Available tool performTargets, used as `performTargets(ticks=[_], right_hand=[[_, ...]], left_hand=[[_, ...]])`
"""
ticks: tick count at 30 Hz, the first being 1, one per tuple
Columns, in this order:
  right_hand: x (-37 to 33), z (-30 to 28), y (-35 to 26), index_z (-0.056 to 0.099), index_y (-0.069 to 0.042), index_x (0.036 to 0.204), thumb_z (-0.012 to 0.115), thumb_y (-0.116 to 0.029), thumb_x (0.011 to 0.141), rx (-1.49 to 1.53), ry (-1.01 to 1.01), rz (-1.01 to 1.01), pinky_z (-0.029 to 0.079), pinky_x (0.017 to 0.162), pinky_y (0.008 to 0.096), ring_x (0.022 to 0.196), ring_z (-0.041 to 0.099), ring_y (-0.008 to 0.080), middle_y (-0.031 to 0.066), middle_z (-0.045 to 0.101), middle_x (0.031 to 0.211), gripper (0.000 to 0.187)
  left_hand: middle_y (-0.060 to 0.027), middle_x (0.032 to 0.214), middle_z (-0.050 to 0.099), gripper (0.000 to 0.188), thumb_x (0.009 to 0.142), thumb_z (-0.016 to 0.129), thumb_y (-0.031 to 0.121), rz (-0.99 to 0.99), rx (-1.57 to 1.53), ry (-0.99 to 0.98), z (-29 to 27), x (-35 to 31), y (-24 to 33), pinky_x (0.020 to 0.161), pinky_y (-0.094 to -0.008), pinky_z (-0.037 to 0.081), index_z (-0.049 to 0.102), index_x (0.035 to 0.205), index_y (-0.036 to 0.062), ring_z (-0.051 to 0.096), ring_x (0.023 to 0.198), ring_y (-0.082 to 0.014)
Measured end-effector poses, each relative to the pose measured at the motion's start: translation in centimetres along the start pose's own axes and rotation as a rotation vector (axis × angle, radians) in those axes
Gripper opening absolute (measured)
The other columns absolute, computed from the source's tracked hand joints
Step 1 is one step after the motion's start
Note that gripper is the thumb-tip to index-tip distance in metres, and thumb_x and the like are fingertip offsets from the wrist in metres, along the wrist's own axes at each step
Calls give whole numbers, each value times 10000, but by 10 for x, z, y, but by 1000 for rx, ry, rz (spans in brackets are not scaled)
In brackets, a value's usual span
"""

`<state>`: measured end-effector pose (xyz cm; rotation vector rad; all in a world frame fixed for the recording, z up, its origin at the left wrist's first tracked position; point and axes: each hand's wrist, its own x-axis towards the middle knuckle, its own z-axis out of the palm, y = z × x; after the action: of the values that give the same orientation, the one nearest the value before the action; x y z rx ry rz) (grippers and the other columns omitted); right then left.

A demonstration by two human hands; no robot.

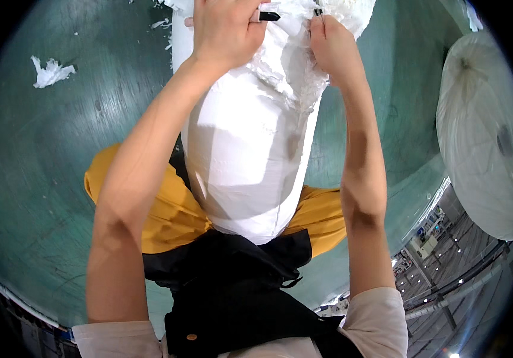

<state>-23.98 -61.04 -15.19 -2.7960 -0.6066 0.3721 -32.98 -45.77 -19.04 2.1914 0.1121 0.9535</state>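
A long white rounded piece [238,149] lies between my legs, its near end against my black apron. Its far part is torn and frayed, with loose white fluffy shreds [286,77] along the right side. My left hand [226,33] is closed over the far left part, and a small black-tipped tool [268,16] sticks out of it to the right. Across from it, my right hand [333,48] pinches a thin dark metal tool [318,11] at the frayed edge. The upper picture edge cuts off part of the left fingers, and I cannot tell either tool's exact kind.
Beneath me is a scuffed green surface [41,179]. One torn white scrap [51,73] rests on it at the far left, with smaller bits near the white piece. A big translucent plastic bag [477,137] stands at the right, by the surface's edge. My yellow-trousered legs [173,209] flank the white piece.
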Motion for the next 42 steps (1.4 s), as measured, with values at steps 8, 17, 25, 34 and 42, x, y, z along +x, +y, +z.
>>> performTargets(ticks=[8,17,25,34,42], right_hand=[[-25,8,-7,554,27,837,411,-271,924,17,68,0,461,686,498,730,590,445,260,618,748,342],[-16,-3,-22,569,55,905,363,-299,925,7,-108,115,466,715,471,766,592,435,259,625,796,410],[-45,8,1,557,59,891,366,-272,923,-81,-3,-65,471,688,480,720,591,439,260,621,764,383],[-105,3,-4,524,50,868,413,-216,919,-81,-146,23,482,671,492,733,609,428,255,623,746,293],[-136,2,-5,483,39,874,399,-230,936,-78,-195,90,471,674,494,718,597,428,246,611,724,288]], left_hand=[[-112,800,507,202,607,487,73,9,17,7,-1,-2,-4,800,-440,342,547,799,48,469,866,-325],[-117,806,514,204,602,485,42,18,9,7,4,-9,-2,805,-435,345,557,792,39,469,871,-326],[-114,802,508,209,605,496,44,29,56,21,6,-6,-2,836,-444,345,572,799,28,468,881,-327],[-121,790,513,182,616,499,57,52,34,44,3,-6,-2,816,-422,362,567,781,20,472,868,-326],[-123,815,531,151,646,506,46,67,75,74,9,-9,-4,836,-430,361,574,780,31,482,895,-323]])
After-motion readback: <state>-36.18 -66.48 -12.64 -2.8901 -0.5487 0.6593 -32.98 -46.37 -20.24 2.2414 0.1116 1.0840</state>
